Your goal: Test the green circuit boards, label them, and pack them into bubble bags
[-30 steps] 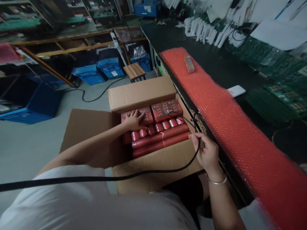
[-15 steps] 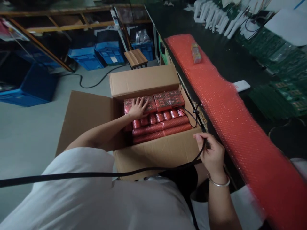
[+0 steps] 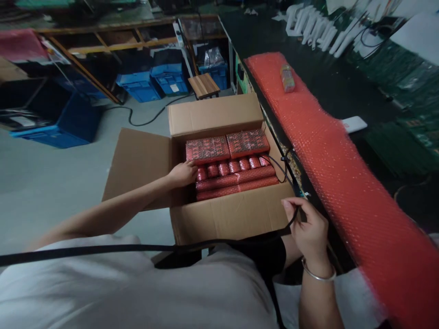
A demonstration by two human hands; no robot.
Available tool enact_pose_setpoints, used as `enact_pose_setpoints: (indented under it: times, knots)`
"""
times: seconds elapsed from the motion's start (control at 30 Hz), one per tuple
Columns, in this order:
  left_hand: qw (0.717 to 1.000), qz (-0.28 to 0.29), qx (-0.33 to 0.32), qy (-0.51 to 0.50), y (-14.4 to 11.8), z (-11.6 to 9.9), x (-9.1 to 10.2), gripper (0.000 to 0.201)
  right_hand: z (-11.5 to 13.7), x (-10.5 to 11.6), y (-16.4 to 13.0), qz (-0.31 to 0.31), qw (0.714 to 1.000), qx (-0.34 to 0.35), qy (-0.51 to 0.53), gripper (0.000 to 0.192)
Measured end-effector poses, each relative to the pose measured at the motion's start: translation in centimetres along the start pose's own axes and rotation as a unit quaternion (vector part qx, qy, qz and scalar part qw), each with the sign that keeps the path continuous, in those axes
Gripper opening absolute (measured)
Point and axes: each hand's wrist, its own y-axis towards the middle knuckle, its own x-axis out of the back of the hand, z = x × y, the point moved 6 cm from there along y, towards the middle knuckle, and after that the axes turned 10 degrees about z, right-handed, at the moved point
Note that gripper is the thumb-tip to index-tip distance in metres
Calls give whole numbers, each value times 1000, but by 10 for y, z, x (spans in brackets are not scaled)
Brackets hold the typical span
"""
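In an open cardboard box [image 3: 219, 214], red bubble-wrapped packs are stacked. Two flat packs [image 3: 207, 149] lie at the back, with a row of short rolled bundles [image 3: 223, 168] before them and long rolls [image 3: 236, 179] nearest me. My left hand [image 3: 184, 173] is at the box's left inside, its fingertips against the corner of the left flat pack and the end of the row. Its fingers are partly hidden. Over the box's right front corner, my right hand [image 3: 308, 226] pinches a thin black cable [image 3: 103, 250], which crosses my front and loops into the box.
A dark workbench [image 3: 325, 82] runs along the right, carrying a long red bubble-wrap sheet [image 3: 329, 151], a tape roll pack [image 3: 287, 78] and a white device [image 3: 355, 124]. Blue crates [image 3: 139, 87] and a wooden stool [image 3: 204, 85] stand beyond the box.
My left hand has slid off the top of the left flat pack, toward me and left, to its near corner. My right hand still pinches the cable. The view has shifted slightly.
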Motion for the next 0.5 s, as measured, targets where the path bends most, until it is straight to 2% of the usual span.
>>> enact_pose_setpoints:
  times: [0.07,0.13,0.2,0.23,0.37,0.5]
  knots:
    - [999,-32,26,4,-8,-1,-8,39,2,-2,-3,4,1000,6,-3,12]
    - [993,-76,89,-14,-6,4,-9,67,3,-3,-7,7,1000,6,-5,12]
    - [985,-81,142,-53,6,9,-10,94,3,-2,-11,5,1000,4,-10,13]
    - [983,-67,155,-69,14,9,-10,101,3,-1,-14,2,1000,2,-14,13]
    - [982,-26,176,-55,40,-3,-4,86,2,1,-21,-10,1000,-4,-25,15]
    - [983,0,175,-59,39,-14,7,81,5,1,-23,-20,1000,4,-12,17]
